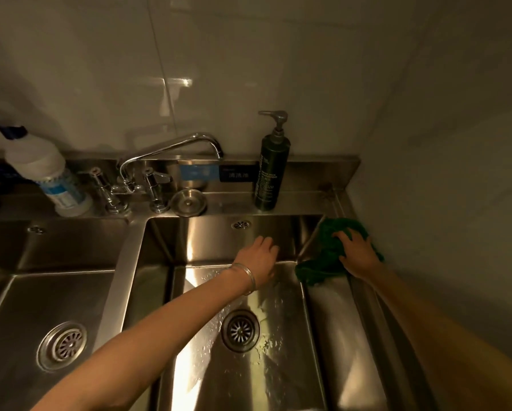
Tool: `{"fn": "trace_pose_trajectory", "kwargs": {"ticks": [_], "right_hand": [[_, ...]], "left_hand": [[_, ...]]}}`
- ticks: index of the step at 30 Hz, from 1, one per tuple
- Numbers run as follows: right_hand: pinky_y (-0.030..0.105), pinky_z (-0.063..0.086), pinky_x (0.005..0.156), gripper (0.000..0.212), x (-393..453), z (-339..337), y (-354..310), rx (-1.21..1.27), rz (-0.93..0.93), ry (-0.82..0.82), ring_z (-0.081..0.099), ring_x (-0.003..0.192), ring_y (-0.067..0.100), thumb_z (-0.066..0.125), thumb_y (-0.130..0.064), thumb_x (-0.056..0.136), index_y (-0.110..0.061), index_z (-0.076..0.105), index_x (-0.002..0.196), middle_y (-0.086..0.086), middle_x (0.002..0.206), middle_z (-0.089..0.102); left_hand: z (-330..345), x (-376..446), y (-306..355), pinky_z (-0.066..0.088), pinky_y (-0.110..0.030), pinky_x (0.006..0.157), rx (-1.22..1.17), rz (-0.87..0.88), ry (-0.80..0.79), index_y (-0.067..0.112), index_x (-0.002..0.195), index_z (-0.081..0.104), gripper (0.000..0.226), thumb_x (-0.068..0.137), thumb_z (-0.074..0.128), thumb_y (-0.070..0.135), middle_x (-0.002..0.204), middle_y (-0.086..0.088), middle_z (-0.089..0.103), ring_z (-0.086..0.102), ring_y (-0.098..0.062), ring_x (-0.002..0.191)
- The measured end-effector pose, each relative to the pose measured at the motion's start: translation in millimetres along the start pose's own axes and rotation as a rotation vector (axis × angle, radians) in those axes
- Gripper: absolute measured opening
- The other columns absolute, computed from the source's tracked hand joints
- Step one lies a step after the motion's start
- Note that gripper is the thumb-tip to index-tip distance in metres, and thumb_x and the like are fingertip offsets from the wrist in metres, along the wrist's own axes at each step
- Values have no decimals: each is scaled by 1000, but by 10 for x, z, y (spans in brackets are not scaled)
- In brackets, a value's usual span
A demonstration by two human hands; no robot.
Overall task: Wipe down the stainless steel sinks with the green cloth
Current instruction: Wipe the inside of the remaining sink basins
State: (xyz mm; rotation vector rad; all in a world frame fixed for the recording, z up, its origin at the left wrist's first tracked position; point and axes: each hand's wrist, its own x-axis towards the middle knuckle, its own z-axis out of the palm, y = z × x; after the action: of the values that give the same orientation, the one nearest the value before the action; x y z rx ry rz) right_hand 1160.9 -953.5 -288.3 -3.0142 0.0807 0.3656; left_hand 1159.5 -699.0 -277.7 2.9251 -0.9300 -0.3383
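- Our right hand (356, 253) lies on top of the green cloth (330, 256). Its grip looks clenched a little, with the fingers curled into the cloth.
- The green cloth is bunched up at the far right corner of the right sink (249, 366). Part of it lies on the sink's right rim and part hangs down the inside wall.
- Our left hand (259, 256) reaches into the right sink, near its far wall. Its grip is released, and the fingers are loose and hold nothing. We see a thin bracelet (246, 275) on that wrist.
- The floor of the right sink is wet and shiny around the drain (240, 330).
- The left sink (26, 307) has a drain of its own.
- On the far ledge stand a tap (171, 152), a round metal lid (188, 202), a dark pump bottle (271, 170) and a white spray bottle (45, 176).
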Motion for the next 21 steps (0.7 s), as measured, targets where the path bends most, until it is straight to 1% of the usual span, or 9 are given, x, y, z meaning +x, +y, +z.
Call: {"fn": "trace_pose_trajectory", "kwargs": {"ticks": [4, 7, 9, 12, 13, 14, 16, 18, 21], "right_hand": [[47, 12, 116, 49, 425, -75, -37, -35, -85, 0, 19, 140, 32, 53, -10, 88, -18, 38, 134, 14, 147, 28], [43, 14, 116, 44, 625, -83, -43, -46, -175, 40, 23, 138, 33, 54, -5, 86, -16, 45, 128, 15, 148, 30], [42, 21, 112, 39, 685, -112, -55, -25, -252, 63, 30, 133, 38, 56, 1, 84, -10, 53, 121, 19, 144, 36], [49, 44, 94, 39, 724, -71, -37, 44, -450, 134, 54, 108, 50, 68, 13, 70, -5, 64, 104, 28, 126, 52], [52, 47, 90, 40, 729, -32, -56, 55, -478, 135, 57, 104, 50, 72, 13, 66, -5, 64, 101, 29, 123, 55], [53, 46, 90, 41, 729, 4, -100, 54, -496, 135, 57, 105, 50, 73, 12, 66, -5, 64, 102, 29, 123, 55], [52, 41, 98, 38, 731, 49, -257, 66, -513, 140, 51, 116, 48, 69, 8, 71, -5, 64, 107, 27, 130, 51], [47, 31, 109, 36, 764, 43, -403, 97, -485, 148, 38, 129, 42, 59, 4, 80, -8, 60, 115, 21, 141, 41], [42, 20, 114, 36, 863, 19, -433, 109, -481, 71, 27, 137, 36, 56, 0, 82, -12, 55, 116, 15, 146, 35]], "left_hand": [[-34, 261, -161, 39, -39, 102, -13, -34, 45, 7, 143, 27, 63, 90, 54, 27, 141, -13, 33, 34, -28, 127], [-53, 393, -238, 35, -37, 107, -51, -55, 92, 6, 145, 24, 68, 89, 57, 27, 146, -14, 29, 32, -28, 131], [-57, 437, -276, 36, -37, 107, -82, -81, 131, 6, 145, 25, 67, 90, 56, 26, 146, -14, 29, 32, -28, 132], [-81, 484, -336, 36, -33, 103, -142, -198, 219, 5, 143, 26, 64, 90, 55, 29, 142, -13, 33, 36, -26, 127], [-98, 509, -355, 37, -32, 101, -189, -252, 249, 5, 142, 27, 64, 90, 56, 29, 141, -13, 34, 37, -26, 126], [-122, 540, -371, 37, -32, 99, -250, -304, 273, 5, 140, 28, 63, 89, 57, 29, 139, -13, 36, 38, -26, 125], [-171, 614, -396, 38, -32, 99, -400, -404, 297, 5, 139, 29, 67, 86, 63, 29, 136, -13, 39, 41, -26, 124], [-225, 714, -421, 37, -35, 102, -568, -469, 327, 6, 142, 24, 79, 81, 70, 28, 138, -14, 39, 40, -28, 127], [-313, 899, -481, 37, -40, 106, -718, -510, 377, 8, 147, 16, 98, 74, 77, 29, 144, -14, 35, 37, -30, 132]]}}
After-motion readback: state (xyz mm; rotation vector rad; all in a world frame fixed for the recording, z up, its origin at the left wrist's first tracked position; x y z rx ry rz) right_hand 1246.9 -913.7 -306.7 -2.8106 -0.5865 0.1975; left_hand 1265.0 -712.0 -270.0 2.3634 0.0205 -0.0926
